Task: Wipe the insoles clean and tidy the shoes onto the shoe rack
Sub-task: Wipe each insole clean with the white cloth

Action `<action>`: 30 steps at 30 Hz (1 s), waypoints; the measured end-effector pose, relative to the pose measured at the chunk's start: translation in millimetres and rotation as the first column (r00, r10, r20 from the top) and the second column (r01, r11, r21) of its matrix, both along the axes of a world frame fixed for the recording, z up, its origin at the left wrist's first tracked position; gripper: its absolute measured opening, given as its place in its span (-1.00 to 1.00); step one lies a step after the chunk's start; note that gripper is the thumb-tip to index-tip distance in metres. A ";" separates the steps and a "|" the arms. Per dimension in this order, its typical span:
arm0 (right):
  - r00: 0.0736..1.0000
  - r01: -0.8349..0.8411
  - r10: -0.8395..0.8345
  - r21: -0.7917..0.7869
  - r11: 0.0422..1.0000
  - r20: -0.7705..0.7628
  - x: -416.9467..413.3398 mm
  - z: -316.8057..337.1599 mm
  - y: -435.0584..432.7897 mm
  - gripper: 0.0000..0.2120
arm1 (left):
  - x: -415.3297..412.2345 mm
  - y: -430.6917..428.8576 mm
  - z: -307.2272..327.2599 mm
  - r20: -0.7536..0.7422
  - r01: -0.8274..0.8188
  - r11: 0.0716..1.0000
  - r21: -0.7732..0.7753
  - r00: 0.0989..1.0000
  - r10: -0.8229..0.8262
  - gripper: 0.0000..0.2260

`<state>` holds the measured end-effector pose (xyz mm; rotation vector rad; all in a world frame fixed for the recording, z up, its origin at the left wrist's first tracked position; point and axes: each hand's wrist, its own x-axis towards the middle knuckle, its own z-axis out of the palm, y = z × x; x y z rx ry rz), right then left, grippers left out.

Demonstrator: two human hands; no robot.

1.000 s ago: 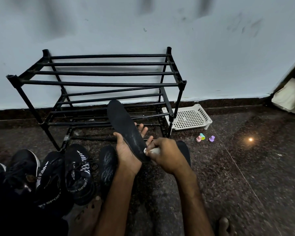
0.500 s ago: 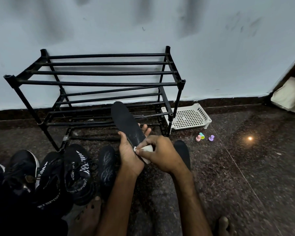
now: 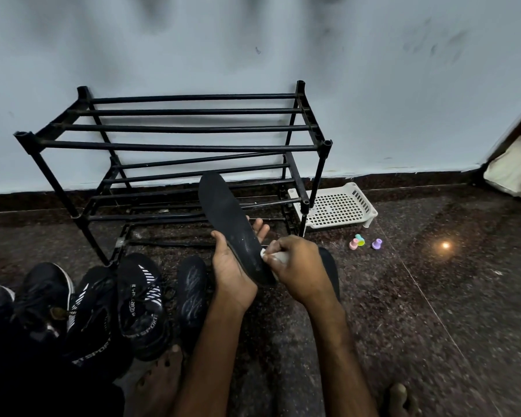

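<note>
Insole: the black insole (image 3: pixel 232 227) is off the floor in my two hands, in front of the rack's low bars. Its toe end points to 11 o'clock and its heel end to 5 o'clock. Pale streaks show on its upper face.
Left hand: my left hand (image 3: pixel 232 272) cradles the insole from beneath. The thumb lies on its 9 o'clock edge and the fingers (image 3: pixel 260 228) curl up past its 3 o'clock edge.
Right hand: my right hand (image 3: pixel 298 266) has its fingers bunched tight, pinching a white wipe.
White wipe: the white wipe (image 3: pixel 278 255) is pressed to the insole's heel half, at its 3 o'clock edge.
Nearest shoes: a dark shoe (image 3: pixel 191 290) stands on the floor at 8 o'clock of the insole. Another dark shoe toe (image 3: pixel 331 266) shows behind my right hand at 4 o'clock.
Sneakers: three black sneakers (image 3: pixel 139 299) stand side by side farther out at 8 o'clock, two with white stripes.
Shoe rack: the black shoe rack (image 3: pixel 175 145) stands against the wall at 11 o'clock, with no shoes on its bars.
Basket: a white plastic basket (image 3: pixel 334 209) lies at 2 o'clock, just beside the rack's leg.
Small pieces: pastel plastic pieces (image 3: pixel 357 242) sit on the floor at 3 o'clock.
Floor: the dark speckled floor (image 3: pixel 433 311) carries a spot of reflected light.
Feet: my bare foot (image 3: pixel 160 383) rests at 7 o'clock, near the sneakers.
</note>
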<state>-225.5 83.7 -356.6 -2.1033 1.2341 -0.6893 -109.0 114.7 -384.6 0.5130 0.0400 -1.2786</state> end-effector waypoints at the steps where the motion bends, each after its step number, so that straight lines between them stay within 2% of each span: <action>1: 0.998 -0.054 0.055 0.061 0.997 -0.013 -4.5 -0.1 -0.6 -0.93 | 2.7 -0.1 -2.1 0.010 -0.008 1.000 -0.005 1.000 0.008 -0.39; 3: 0.979 -0.203 0.203 0.181 0.962 0.019 -8.2 3.1 0.7 -0.94 | 5.5 -1.3 -4.2 0.024 -0.015 1.000 -0.008 1.000 0.015 -0.39; 5: 0.963 -0.266 0.249 0.206 0.942 0.105 -4.5 6.2 4.2 -0.94 | 4.1 -2.3 -1.8 0.027 -0.009 1.000 0.000 1.000 0.009 -0.39; 7: 0.979 -0.165 0.149 0.116 0.979 0.138 1.3 2.4 3.0 -0.94 | 2.6 -2.7 1.8 0.020 0.004 1.000 0.005 1.000 -0.004 -0.40; 9: 0.997 -0.020 0.020 0.001 1.000 0.075 3.1 -4.9 1.3 -0.94 | 4.4 -2.2 2.0 0.015 -0.005 1.000 -0.001 1.000 0.005 -0.41; 10: 0.999 -0.001 0.001 0.000 1.000 0.043 1.1 -6.1 1.3 -0.94 | 5.6 -1.5 1.6 0.017 -0.013 1.000 0.001 1.000 0.013 -0.40; 13: 0.984 -0.169 0.176 0.204 0.964 -0.017 -7.2 -1.5 2.9 -0.93 | 10.2 -1.8 -4.3 0.015 -0.029 0.999 0.014 0.999 0.028 -0.37; 15: 0.959 -0.282 0.282 0.278 0.918 0.038 -6.9 4.4 5.6 -0.93 | 9.8 -2.3 -6.7 0.019 -0.032 0.999 0.019 0.999 0.032 -0.36; 16: 0.957 -0.289 0.278 0.272 0.918 0.079 -4.4 5.9 7.0 -0.93 | 9.2 -2.5 -6.6 0.020 -0.029 0.999 0.019 0.999 0.029 -0.36; 18: 0.982 -0.181 0.169 0.175 0.968 0.081 0.5 2.8 6.0 -0.93 | 7.8 -2.4 -4.4 0.008 -0.021 1.000 0.010 1.000 0.021 -0.38; 20: 0.999 -0.039 0.040 0.053 0.998 -0.014 -0.7 -4.1 2.2 -0.93 | 8.9 -1.0 -3.3 -0.008 -0.026 1.000 -0.005 1.000 0.026 -0.39; 21: 0.998 -0.021 0.024 0.049 0.999 -0.055 -4.2 -4.8 0.5 -0.93 | 9.8 -0.2 -3.4 -0.004 -0.029 1.000 -0.011 1.000 0.029 -0.38; 23: 0.989 -0.120 0.131 0.162 0.979 -0.063 -11.6 -2.8 -1.5 -0.93 | 10.2 0.1 -3.4 0.012 -0.028 1.000 -0.012 1.000 0.028 -0.37; 26: 0.958 -0.285 0.279 0.244 0.927 0.060 -8.5 6.8 4.1 -0.94 | 5.8 -1.2 -1.9 0.028 -0.009 1.000 -0.001 1.000 0.009 -0.39; 28: 0.972 -0.222 0.206 0.168 0.960 0.110 -0.5 8.8 5.5 -0.95 | 0.7 -2.0 1.8 0.028 0.003 1.000 0.008 1.000 -0.003 -0.39; 30: 0.997 -0.059 0.057 0.035 0.998 0.056 3.9 4.0 4.2 -0.95 | -1.6 -2.1 1.9 0.013 0.009 1.000 -0.002 1.000 -0.009 -0.40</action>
